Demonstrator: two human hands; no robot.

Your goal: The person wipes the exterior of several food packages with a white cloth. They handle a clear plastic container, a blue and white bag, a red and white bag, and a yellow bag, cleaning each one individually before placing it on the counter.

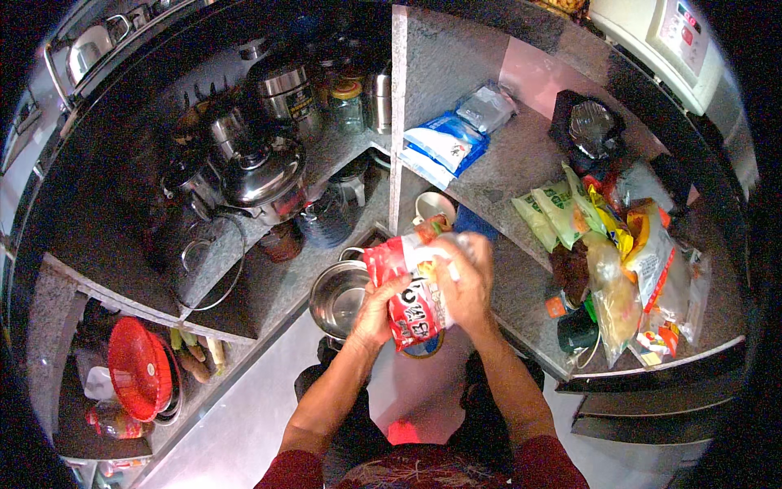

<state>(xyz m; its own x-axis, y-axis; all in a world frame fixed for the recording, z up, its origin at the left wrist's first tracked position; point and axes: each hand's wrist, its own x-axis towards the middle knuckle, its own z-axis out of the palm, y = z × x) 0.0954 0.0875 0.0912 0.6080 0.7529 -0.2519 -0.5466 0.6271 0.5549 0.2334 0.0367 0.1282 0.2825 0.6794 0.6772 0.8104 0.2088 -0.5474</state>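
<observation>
A red and white plastic food bag point(414, 316) with dark printing is held up in front of me. My left hand point(375, 316) is closed on its lower left edge, thumb lying across the front. Around the bag's upper right side, my right hand point(466, 281) is closed, its fingertips slightly blurred. What the bag contains is hidden. Just left of the bag, a shiny steel pot point(336, 300) stands with its top uncovered. Behind the bag are a white mug point(432, 204) and a small reddish packet point(434, 228), partly covered by the bag and my right hand.
On the right shelf lie several food bags point(615, 301) and a black tray point(588, 126); blue-white packets point(448, 147) lie farther back. A lidded steel pot point(261, 183) and jars point(346, 104) fill the left shelves. A red basket point(140, 367) sits lower left. A white panel edge point(397, 122) divides the shelves.
</observation>
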